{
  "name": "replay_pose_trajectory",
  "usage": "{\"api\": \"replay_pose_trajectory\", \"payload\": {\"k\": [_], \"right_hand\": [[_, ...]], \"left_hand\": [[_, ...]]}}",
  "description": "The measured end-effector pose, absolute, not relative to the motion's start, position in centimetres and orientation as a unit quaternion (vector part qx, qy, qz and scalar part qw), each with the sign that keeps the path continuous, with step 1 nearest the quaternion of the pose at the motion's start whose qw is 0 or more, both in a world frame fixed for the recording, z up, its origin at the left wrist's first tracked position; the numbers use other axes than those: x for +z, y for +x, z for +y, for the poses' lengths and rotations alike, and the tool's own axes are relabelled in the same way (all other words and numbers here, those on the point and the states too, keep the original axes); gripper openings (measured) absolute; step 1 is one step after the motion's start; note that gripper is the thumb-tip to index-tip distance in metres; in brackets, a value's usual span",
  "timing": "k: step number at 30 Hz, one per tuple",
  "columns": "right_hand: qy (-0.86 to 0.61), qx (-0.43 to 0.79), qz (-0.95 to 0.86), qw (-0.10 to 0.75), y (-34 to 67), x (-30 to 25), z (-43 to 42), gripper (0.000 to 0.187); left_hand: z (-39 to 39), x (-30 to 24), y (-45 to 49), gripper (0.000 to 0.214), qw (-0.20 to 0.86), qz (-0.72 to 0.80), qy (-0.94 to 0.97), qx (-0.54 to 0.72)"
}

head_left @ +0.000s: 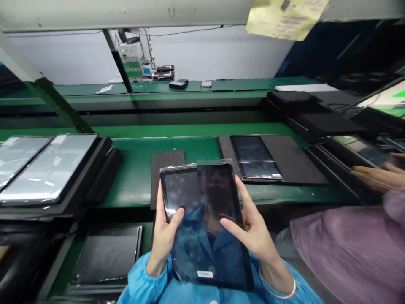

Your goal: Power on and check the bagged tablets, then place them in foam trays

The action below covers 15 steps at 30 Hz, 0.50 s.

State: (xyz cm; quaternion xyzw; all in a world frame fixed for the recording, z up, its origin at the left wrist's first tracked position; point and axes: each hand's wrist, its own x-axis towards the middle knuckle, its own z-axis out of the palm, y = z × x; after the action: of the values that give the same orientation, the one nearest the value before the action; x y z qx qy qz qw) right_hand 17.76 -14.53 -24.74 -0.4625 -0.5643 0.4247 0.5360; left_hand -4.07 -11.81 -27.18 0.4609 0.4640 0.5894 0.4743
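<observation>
Between my two hands is a black tablet (209, 249) in clear film, its dark screen up and reflecting a blue garment. A small white label sits at its near edge. My left hand (167, 232) grips the left side, thumb on the screen. On the right side my right hand (253, 223) holds it the same way, a bangle at the wrist. Just beyond lies a dark foam pad (166, 160), partly hidden by the tablet. Another tablet (256, 156) with labels rests on a wide foam sheet (299, 162) to the right.
Film-wrapped silver tablets (47, 169) lie on black trays at left. Below them is a dark wrapped stack (109, 253). Black trays (294, 101) are piled at back right. Beside me at right a co-worker's hand (379, 175) touches trays. A yellow note (284, 19) hangs overhead.
</observation>
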Motion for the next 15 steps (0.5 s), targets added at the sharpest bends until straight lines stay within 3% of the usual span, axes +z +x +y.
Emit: {"api": "replay_pose_trajectory", "payload": {"k": [7,15], "right_hand": [[-0.407,0.43,-0.561,0.579,18.3,-25.5,-13.2,0.079],[-0.506,0.518,-0.443,0.529,18.4,-24.6,-11.6,0.088]], "left_hand": [[-12.1,-25.7,-3.6,0.074,0.434,0.489,0.496,0.572],[-9.2,-25.6,-2.4,0.074,0.457,0.523,0.432,0.576]]}}
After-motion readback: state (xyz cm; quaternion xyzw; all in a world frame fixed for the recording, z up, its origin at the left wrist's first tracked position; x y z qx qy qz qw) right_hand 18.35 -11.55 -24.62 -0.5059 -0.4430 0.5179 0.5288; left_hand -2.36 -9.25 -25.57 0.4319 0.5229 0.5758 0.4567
